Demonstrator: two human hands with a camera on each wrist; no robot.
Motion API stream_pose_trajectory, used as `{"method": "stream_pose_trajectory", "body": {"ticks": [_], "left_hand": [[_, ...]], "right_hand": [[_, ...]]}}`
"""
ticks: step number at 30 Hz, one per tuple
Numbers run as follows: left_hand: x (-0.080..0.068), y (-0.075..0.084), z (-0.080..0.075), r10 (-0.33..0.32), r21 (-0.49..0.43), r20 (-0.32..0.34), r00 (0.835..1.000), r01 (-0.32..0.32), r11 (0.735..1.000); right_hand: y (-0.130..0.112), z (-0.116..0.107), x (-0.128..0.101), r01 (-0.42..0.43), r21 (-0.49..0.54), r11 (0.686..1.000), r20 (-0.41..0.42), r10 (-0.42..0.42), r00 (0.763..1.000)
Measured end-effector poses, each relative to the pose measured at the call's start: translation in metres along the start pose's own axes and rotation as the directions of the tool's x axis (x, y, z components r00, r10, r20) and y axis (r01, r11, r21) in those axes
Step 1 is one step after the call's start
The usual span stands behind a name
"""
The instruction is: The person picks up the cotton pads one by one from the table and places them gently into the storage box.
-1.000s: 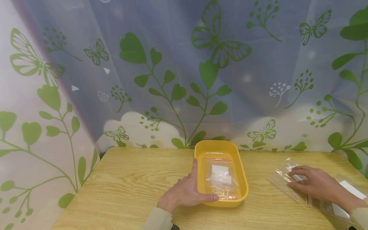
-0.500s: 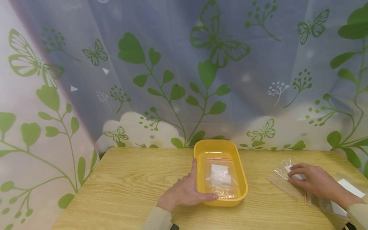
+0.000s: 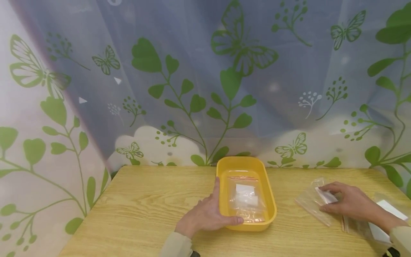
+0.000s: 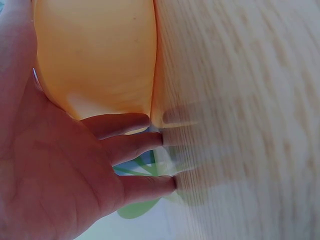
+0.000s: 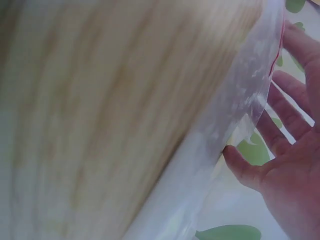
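Note:
My left hand (image 3: pixel 205 214) rests at the near left corner of a yellow plastic tray (image 3: pixel 273 210). Its thumb lies over the front rim, and its fingers stretch along the outer left wall. In the left wrist view the straight fingertips reach the table beside the tray. Inside the tray lies a clear zip bag (image 3: pixel 232 203) with white pieces in it. To the right, my right hand (image 3: pixel 351 201) pinches another clear zip bag (image 3: pixel 309 205) between thumb and fingers, bending its white insert (image 3: pixel 326 195). The right wrist view shows this bag's red seal line along one edge.
More clear zip bags with white inserts (image 3: pixel 379 232) lie under and beside my right wrist. All of this stands on a wood-grain table (image 3: pixel 154 200). A curtain (image 3: pixel 179 107) with green leaves and butterflies hangs right behind the table's far edge.
My right fingers have drawn together on the zip bag, which has shifted slightly left and buckled, its white insert now tilted. The left hand and the tray keep their place.

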State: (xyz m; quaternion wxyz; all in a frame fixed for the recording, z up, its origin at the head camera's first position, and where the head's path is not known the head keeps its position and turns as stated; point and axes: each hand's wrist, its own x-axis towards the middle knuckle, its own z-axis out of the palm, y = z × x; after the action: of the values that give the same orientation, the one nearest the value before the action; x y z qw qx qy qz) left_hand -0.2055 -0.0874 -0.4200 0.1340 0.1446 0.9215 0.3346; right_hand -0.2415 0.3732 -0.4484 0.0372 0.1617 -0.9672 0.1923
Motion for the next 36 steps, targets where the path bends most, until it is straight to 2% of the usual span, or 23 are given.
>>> {"method": "stream_pose_trajectory", "body": {"ticks": [8, 16, 23, 26, 36], "left_hand": [[0.000, 0.000, 0.000, 0.003, -0.004, -0.003, 1.000, -0.003, 1.000], [0.000, -0.001, 0.001, 0.007, -0.004, -0.006, 1.000, -0.007, 1.000], [0.000, 0.000, 0.001, 0.002, -0.008, -0.007, 1.000, -0.002, 1.000], [-0.001, 0.000, 0.000, -0.004, -0.012, -0.003, 1.000, 0.004, 1.000], [-0.002, 0.001, 0.000, -0.010, -0.018, 0.001, 1.000, 0.010, 1.000]], "right_hand": [[0.004, 0.002, 0.001, 0.027, -0.049, 0.998, -0.027, -0.028, 0.999], [0.007, 0.006, 0.001, 0.074, -0.079, 0.994, -0.112, -0.083, 0.990], [0.007, 0.011, 0.005, 0.160, -0.050, 0.986, -0.206, -0.167, 0.964], [0.006, 0.014, 0.007, 0.182, -0.040, 0.982, -0.223, -0.187, 0.957], [0.000, 0.012, 0.009, 0.147, -0.029, 0.989, -0.206, -0.149, 0.967]]}}
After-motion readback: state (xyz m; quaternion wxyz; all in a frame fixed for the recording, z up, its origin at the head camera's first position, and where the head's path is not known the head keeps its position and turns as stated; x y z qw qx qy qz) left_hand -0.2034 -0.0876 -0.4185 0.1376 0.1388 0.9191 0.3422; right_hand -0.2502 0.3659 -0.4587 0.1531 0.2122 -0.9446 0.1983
